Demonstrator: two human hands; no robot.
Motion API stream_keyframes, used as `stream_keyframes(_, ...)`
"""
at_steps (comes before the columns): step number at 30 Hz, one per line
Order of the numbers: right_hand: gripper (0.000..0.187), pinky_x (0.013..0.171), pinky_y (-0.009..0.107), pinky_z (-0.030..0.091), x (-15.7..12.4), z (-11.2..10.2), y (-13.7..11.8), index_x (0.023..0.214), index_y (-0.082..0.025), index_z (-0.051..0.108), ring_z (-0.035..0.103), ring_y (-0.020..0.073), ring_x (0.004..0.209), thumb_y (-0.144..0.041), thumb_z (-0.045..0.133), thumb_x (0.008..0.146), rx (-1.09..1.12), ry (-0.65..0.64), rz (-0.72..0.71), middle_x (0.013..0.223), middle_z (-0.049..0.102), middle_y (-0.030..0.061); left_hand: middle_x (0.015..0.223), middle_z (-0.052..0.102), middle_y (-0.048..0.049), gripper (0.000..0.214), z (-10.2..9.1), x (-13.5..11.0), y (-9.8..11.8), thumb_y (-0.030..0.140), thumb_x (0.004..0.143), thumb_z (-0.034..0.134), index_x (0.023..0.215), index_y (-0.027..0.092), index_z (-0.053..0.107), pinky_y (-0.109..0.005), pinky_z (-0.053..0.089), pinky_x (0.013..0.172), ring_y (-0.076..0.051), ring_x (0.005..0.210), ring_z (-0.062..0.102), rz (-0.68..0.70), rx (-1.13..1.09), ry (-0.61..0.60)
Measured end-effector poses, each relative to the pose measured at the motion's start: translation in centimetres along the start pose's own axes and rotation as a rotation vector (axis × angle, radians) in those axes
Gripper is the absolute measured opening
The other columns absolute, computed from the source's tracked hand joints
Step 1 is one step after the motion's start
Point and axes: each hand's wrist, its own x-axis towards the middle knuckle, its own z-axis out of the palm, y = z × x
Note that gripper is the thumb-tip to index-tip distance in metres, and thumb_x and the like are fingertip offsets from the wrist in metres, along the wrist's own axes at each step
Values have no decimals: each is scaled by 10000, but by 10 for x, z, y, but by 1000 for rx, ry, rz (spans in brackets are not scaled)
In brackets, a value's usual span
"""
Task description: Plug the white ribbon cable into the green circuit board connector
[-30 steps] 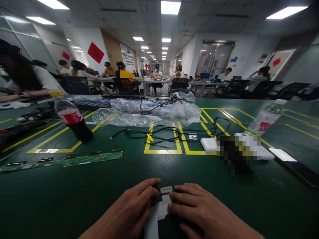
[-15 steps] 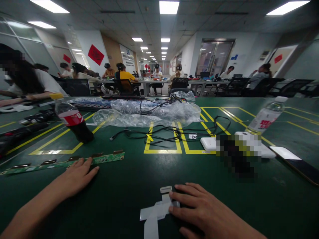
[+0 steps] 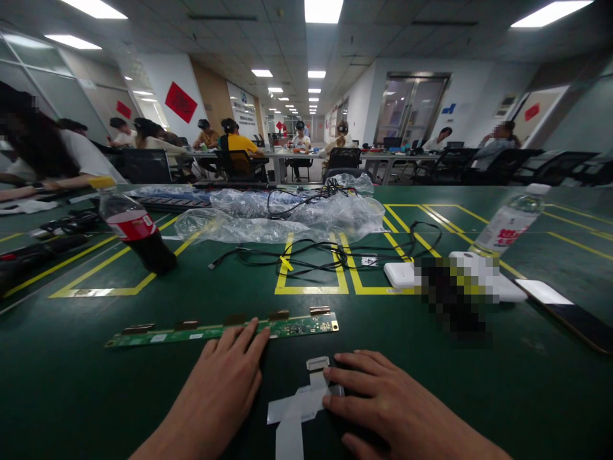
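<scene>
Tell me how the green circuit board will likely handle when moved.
Long and narrow, the green circuit board is probably light but may flex if lifted by one end. Lying flat, it should slide rather than roll. Its brown tabs look thin, so likely fragile.

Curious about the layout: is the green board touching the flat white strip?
Apart. The head view shows tabletop between the green board and the white strip.
</scene>
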Motion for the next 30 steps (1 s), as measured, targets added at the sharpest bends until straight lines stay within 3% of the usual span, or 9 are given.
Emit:
stream_keyframes(6,414,1166,517,342,1,2,-1,1359,-328,630,428,300,1420,-305,632,946,-14,30,10,1477,574,17,1492,520,-138,629,12,-1,16,115,833,511,1449,243,540,-618,387,1115,-348,1389,449,171,-133,171)
stream_keyframes(12,426,1170,494,345,1,3,-1,1357,-309,636,435,288,1415,-270,631,933,-13,49,6,1485,567,24,1525,447,-122,632,23,-3,24,127,895,524,1503,280,440,-559,439,1099,-327,1375,441,257,-251,259)
stream_keyframes(20,421,1167,499,345,2,10,2,1365,-313,626,435,289,1409,-319,621,944,6,81,3,1482,569,17,1512,455,-116,589,18,-2,29,178,929,532,1500,290,443,-560,450,1079,-333,1340,457,290,-267,225)
stream_keyframes(26,453,1169,497,337,4,9,-2,1360,-292,630,418,300,1416,-270,653,909,-6,38,11,1481,568,33,1505,501,-99,572,11,-1,31,194,952,510,1514,224,408,-525,436,1105,-306,1335,464,343,-337,211)
stream_keyframes(30,460,1172,480,335,4,10,-1,1370,-319,615,407,280,1422,-285,653,912,4,60,6,1487,560,3,1513,507,-82,484,6,1,27,184,958,499,1442,217,484,-534,438,1114,-293,1365,452,354,-380,169)
